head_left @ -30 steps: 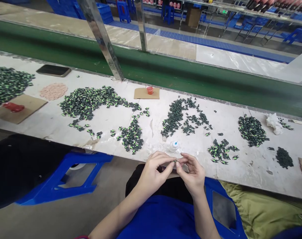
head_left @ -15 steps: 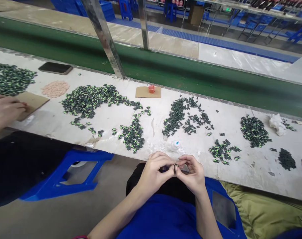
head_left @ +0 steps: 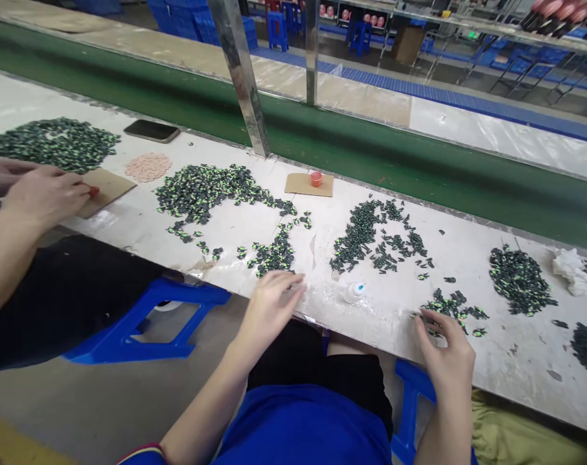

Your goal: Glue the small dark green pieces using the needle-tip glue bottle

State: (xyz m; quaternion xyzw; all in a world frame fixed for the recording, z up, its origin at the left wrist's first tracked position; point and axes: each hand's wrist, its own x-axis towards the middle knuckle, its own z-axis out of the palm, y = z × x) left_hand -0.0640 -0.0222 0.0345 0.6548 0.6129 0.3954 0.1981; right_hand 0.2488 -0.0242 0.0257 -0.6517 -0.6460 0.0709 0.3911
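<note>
My left hand (head_left: 275,298) is over the table's near edge, just below a cluster of small dark green pieces with lime marks (head_left: 274,254). Its fingers are stretched out to the right with the thumb slightly apart, and I see nothing held. My right hand (head_left: 447,349) is at a smaller heap of similar green and lime pieces (head_left: 452,303). Thumb and forefinger pinch one tiny dark piece (head_left: 414,315), its shape hard to make out. Between my hands a small white bottle with a blue tip (head_left: 354,292) stands on the table.
Plain dark green pieces (head_left: 356,232) lie beyond the bottle. Further heaps (head_left: 520,281) and crumpled tissue (head_left: 571,270) are on the right. A red pot (head_left: 316,179) stands on cardboard. On the left, a co-worker's hands (head_left: 44,194) work near a phone (head_left: 152,130). A green channel (head_left: 394,161) runs behind.
My hands, together over the near edge before, have parted. The left moved left to the cluster; the right moved right to the smaller heap. The view has shifted left.
</note>
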